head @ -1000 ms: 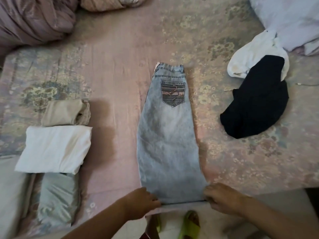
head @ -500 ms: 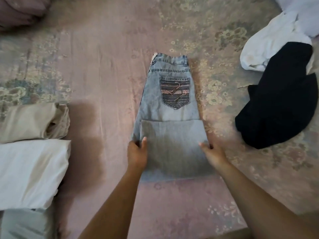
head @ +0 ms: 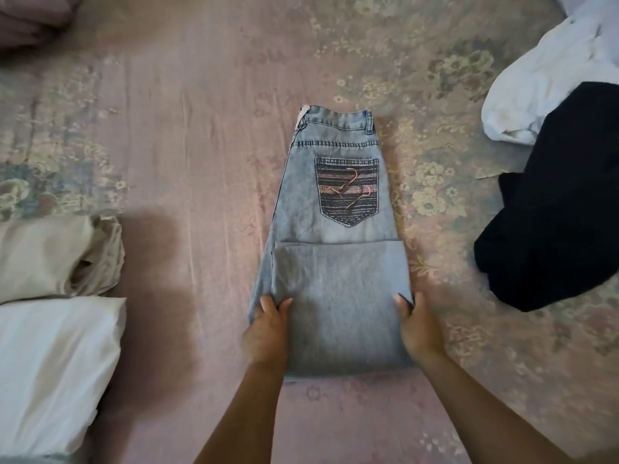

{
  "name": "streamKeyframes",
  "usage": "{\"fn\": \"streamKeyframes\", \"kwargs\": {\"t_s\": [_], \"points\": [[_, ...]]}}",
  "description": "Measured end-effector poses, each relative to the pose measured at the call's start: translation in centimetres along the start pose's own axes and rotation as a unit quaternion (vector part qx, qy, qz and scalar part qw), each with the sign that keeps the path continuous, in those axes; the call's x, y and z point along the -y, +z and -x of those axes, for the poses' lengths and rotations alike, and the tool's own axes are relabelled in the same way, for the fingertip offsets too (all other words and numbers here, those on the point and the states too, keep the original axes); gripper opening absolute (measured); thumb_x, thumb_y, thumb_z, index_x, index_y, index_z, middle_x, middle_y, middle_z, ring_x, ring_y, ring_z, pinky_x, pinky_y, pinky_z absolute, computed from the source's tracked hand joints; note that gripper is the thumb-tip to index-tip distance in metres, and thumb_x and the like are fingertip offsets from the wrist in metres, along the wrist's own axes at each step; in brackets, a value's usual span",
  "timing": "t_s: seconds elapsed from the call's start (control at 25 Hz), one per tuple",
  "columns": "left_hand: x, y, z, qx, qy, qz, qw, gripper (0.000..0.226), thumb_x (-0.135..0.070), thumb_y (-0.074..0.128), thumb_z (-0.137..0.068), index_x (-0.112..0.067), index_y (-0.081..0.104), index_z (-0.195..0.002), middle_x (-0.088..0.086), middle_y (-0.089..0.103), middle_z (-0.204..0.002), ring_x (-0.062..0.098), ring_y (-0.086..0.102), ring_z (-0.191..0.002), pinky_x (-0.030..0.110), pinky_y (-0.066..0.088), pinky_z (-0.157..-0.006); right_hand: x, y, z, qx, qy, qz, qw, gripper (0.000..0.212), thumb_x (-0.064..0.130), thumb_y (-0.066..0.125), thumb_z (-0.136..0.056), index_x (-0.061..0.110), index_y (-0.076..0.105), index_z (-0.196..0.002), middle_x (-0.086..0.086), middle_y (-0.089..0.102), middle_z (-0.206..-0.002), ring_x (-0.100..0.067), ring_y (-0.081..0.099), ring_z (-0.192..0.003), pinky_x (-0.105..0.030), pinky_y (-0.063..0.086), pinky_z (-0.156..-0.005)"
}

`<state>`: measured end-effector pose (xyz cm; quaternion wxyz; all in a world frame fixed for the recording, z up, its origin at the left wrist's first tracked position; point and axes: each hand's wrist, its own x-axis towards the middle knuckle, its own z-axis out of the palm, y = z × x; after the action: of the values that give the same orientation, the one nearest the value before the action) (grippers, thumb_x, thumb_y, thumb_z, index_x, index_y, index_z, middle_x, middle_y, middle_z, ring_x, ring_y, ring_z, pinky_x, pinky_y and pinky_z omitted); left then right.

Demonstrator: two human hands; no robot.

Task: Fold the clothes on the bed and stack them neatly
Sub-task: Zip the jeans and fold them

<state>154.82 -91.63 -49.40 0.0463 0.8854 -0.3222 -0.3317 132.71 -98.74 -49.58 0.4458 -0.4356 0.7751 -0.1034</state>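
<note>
Far left edge: folded beige garment [head: 50, 256] w/ folded white garment [head: 53, 370] just below it. Center of frame: jeans [head: 335, 262] flat on bed [head: 201, 128], legs folded up to below the pocket. Left hand [head: 268, 329] and right hand [head: 418, 326] pinch the folded layer's side edges. Right edge: white cloth [head: 542, 95], black garment [head: 552, 202] unfolded.

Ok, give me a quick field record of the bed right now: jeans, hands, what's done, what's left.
jeans: light denim jeans flat mid-bed, legs folded up once, hem just below the back pocket
left hand: left hand gripping the left edge
right hand: right hand gripping the right edge
folded: beige garment, white garment, at left
unfolded: black garment, white cloth, at right
</note>
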Motion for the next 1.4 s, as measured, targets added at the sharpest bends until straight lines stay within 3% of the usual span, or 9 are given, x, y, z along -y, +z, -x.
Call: {"fn": "streamKeyframes", "kwargs": {"t_s": [0.16,0.32,0.44,0.56,0.72,0.88,0.96,1.2,1.4], "points": [[0.6,0.4,0.8,-0.13,0.117,-0.021,0.984,0.053,-0.046,0.049,-0.1,-0.001,0.048,-0.129,0.024,0.064,-0.117,0.044,0.066,-0.099,0.053,0.055,-0.08,0.5,0.6,1.2,-0.115,-0.155,0.228,0.954,0.044,0.023,0.059,-0.1,-0.007,0.051,-0.13,-0.033,0.058,-0.129,-0.048,0.059,-0.112,-0.054,0.047,-0.092],[3.6,1.8,4.0,-0.176,0.537,-0.164,0.808,0.072,-0.053,0.057,-0.088,-0.002,0.05,-0.138,0.025,0.058,-0.136,0.04,0.05,-0.13,0.049,0.026,-0.12,-3.0,-1.0,3.0,-0.009,-0.565,0.417,0.712,0.081,0.066,0.036,-0.096,0.001,0.049,-0.143,-0.023,0.051,-0.147,-0.038,0.042,-0.138,-0.047,0.013,-0.123],[6.2,1.1,3.5,-0.091,0.548,-0.252,0.792,0.1,-0.058,0.083,-0.064,-0.004,0.05,-0.141,0.023,0.054,-0.143,0.036,0.036,-0.139,0.04,0.003,-0.127,-5.4,-3.0,2.0,0.097,-0.572,0.521,0.626,0.102,0.073,0.067,-0.074,0.003,0.049,-0.147,-0.018,0.046,-0.153,-0.034,0.041,-0.143,-0.044,0.002,-0.124],[6.4,0.6,3.1,-0.12,0.519,-0.333,0.778,0.076,-0.035,0.08,-0.076,-0.003,0.049,-0.138,0.02,0.06,-0.137,0.035,0.057,-0.127,0.047,0.034,-0.115,-4.9,-4.0,0.5,0.104,-0.532,0.554,0.632,0.082,0.035,0.081,-0.077,0.004,0.049,-0.147,-0.017,0.048,-0.152,-0.032,0.046,-0.141,-0.044,0.032,-0.119],[6.2,0.2,5.0,-0.145,0.535,-0.319,0.769,0.047,-0.006,0.011,-0.107,0.006,0.053,-0.123,0.021,0.07,-0.115,0.034,0.069,-0.104,0.045,0.058,-0.085,-4.7,-4.5,1.5,0.139,-0.524,0.545,0.64,0.06,-0.001,0.056,-0.088,-0.007,0.044,-0.146,-0.027,0.044,-0.151,-0.041,0.041,-0.143,-0.05,0.035,-0.117],[6.9,-1.8,10.0,-0.064,0.588,-0.346,0.728,0.042,-0.034,0.072,-0.067,-0.007,0.073,-0.099,0.009,0.075,-0.099,0.021,0.072,-0.089,0.032,0.058,-0.079,-6.2,-7.2,5.3,0.281,-0.457,0.554,0.636,0.064,-0.003,0.055,-0.09,-0.011,0.034,-0.15,-0.033,0.029,-0.158,-0.047,0.026,-0.148,-0.054,0.024,-0.122],[7.7,-2.3,14.0,0.071,0.539,-0.298,0.784,0.055,-0.037,0.081,-0.052,-0.012,0.07,-0.099,0.004,0.074,-0.095,0.016,0.071,-0.084,0.025,0.057,-0.076,-6.0,-9.9,7.7,0.406,-0.384,0.511,0.653,0.061,0.003,0.053,-0.096,-0.01,0.03,-0.152,-0.03,0.022,-0.161,-0.044,0.021,-0.15,-0.053,0.018,-0.124],[3.5,-10.0,15.7,0.34,0.271,-0.068,0.898,0.026,-0.025,0.071,-0.088,-0.007,0.059,-0.074,-0.003,0.056,-0.066,0.009,0.053,-0.067,0.03,0.039,-0.068,1.9,-16.6,10.1,0.481,-0.196,0.288,0.805,0.013,0.013,0.065,-0.082,0.02,0.059,-0.073,-0.002,0.056,-0.076,-0.018,0.051,-0.077,-0.034,0.036,-0.065],[-3.9,-14.5,3.3,0.146,0.037,0.419,0.896,0.035,-0.043,0.052,-0.103,-0.014,0.071,-0.101,0.006,0.071,-0.102,0.02,0.062,-0.102,0.033,0.045,-0.094,10.1,-13.5,0.6,0.237,-0.106,-0.034,0.965,0.038,0.034,0.072,-0.094,0.029,0.059,-0.129,0.002,0.061,-0.124,-0.02,0.059,-0.113,-0.037,0.048,-0.097]]}}
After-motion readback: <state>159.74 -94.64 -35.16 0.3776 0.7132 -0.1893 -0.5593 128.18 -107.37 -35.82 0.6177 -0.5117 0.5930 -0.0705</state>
